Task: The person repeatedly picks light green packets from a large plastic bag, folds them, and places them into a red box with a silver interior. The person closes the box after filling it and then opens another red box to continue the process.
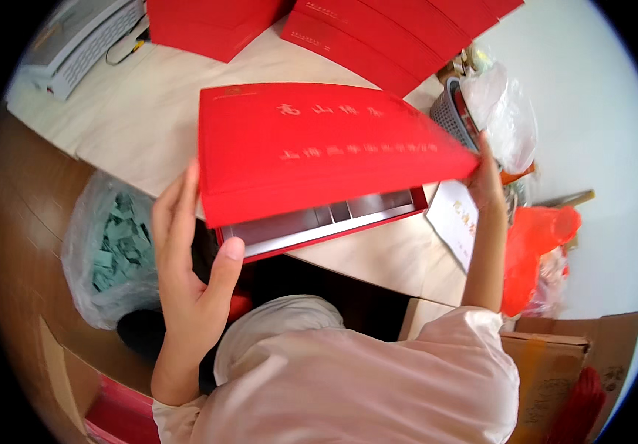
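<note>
A red gift box lid [319, 144] with gold writing is tilted over a shallow red box base [418, 198], its right end raised. Through the gap at the front, a silvery divided insert [352, 213] shows inside the base. My right hand [485, 180] grips the lid's right end, its fingers partly hidden. My left hand [191, 250] is at the front left corner, fingers along the lid's left edge and thumb in front of the base. Whether this hand bears any of the lid is not clear.
Several red bags or folders [374, 39] lie behind on the marbled tabletop [363, 261]. A grey basket [446, 108] and a white printed card [455, 216] are at right. A clear plastic bag of green packets [122, 250] stands at left; cardboard boxes [546, 372] sit at lower right.
</note>
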A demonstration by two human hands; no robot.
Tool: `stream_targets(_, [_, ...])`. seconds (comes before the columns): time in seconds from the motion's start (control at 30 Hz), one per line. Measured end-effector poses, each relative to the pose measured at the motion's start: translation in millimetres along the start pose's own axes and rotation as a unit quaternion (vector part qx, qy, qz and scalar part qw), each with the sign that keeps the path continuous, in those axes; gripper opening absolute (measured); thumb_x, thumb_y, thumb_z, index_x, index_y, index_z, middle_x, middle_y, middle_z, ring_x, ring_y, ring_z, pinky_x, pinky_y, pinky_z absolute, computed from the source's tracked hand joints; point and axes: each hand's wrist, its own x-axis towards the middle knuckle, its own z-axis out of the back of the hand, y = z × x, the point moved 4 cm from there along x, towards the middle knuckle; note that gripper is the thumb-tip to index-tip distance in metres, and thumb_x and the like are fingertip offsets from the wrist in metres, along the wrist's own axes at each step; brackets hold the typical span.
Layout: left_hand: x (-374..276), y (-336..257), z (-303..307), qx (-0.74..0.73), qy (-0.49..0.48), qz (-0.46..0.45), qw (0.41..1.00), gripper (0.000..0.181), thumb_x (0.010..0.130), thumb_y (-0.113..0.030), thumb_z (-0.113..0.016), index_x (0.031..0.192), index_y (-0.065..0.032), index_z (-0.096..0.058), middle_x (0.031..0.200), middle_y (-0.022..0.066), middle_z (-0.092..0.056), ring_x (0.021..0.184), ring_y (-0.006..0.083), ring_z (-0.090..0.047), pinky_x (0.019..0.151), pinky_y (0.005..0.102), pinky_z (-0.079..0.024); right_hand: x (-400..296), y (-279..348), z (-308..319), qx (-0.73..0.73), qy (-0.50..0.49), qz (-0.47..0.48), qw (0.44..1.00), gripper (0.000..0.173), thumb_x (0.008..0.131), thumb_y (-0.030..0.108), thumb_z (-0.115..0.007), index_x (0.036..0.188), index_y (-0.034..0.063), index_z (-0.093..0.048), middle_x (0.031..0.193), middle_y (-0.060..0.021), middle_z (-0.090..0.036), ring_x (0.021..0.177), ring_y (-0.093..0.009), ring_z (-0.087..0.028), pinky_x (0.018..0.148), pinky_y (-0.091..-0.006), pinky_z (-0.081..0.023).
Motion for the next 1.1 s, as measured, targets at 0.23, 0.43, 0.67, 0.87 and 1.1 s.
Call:
stream_targets(0.23, [91.4,-10.4,12.0,0.180,-0.101,-0.074,0.976,0.042,0.096,-0.023,-0.051,0.127,0.0042,-0.051,0.118,0.0136,-0.057,0.110,0.0196,-0.053,0.097,0.0286,-0.036,38.8,51.9,-20.2,0.014,0.134,0.143,0.981,0.071,0.097,0.057,-0.025,0.129,-0.0030,-0.048,0.125,-0.0178,-0.057,0.117,-0.026,-0.054,0.104,-0.0387,-0.035])
stream_targets(0.43, [205.3,54.6,24.2,0.073,-0.102,-0.089,0.988,0.046,0.096,-0.028,-0.053,0.129,0.0033,-0.051,0.104,0.0073,-0.062,0.099,0.0127,-0.056,0.087,0.0238,-0.041,60.0,51.2,-93.1,-0.020,0.063,0.263,0.963,0.065,0.097,0.048,-0.033,0.138,-0.0017,-0.039,0.144,-0.0172,-0.038,0.135,-0.028,-0.035,0.109,-0.0390,-0.028])
stream_targets(0.67, [187.4,152.1,6.4,0.061,-0.042,0.041,0.996,0.046,0.096,-0.028,-0.052,0.132,0.0003,-0.050,0.099,0.0050,-0.064,0.094,0.0106,-0.057,0.084,0.0227,-0.043,1.7,-36.1,-204.0,-0.448,0.248,0.456,0.728,0.060,0.095,0.042,-0.047,0.139,0.0031,-0.039,0.149,-0.0228,-0.025,0.139,-0.036,-0.023,0.112,-0.0427,-0.022])
stream_targets(0.87, [137.1,165.2,-7.7,0.032,0.027,0.125,0.991,0.049,0.098,-0.031,-0.049,0.136,-0.0015,-0.045,0.124,0.0070,-0.058,0.106,0.0149,-0.057,0.090,0.0288,-0.045,-8.9,-69.1,-220.8,-0.542,0.254,0.456,0.659,0.056,0.095,0.035,-0.045,0.139,0.0018,-0.037,0.151,-0.0246,-0.018,0.140,-0.036,-0.018,0.114,-0.0455,-0.015])
stream_targets(1.1, [161.2,192.8,-20.8,0.143,-0.026,0.039,0.989,0.037,0.097,-0.025,-0.048,0.128,-0.0057,-0.054,0.086,0.0094,-0.066,0.075,0.0135,-0.058,0.071,0.0297,-0.048,11.3,-75.3,-235.2,-0.562,0.231,0.474,0.638,0.054,0.094,0.031,-0.045,0.138,-0.0007,-0.038,0.149,-0.0247,-0.020,0.140,-0.037,-0.018,0.114,-0.0471,-0.014])
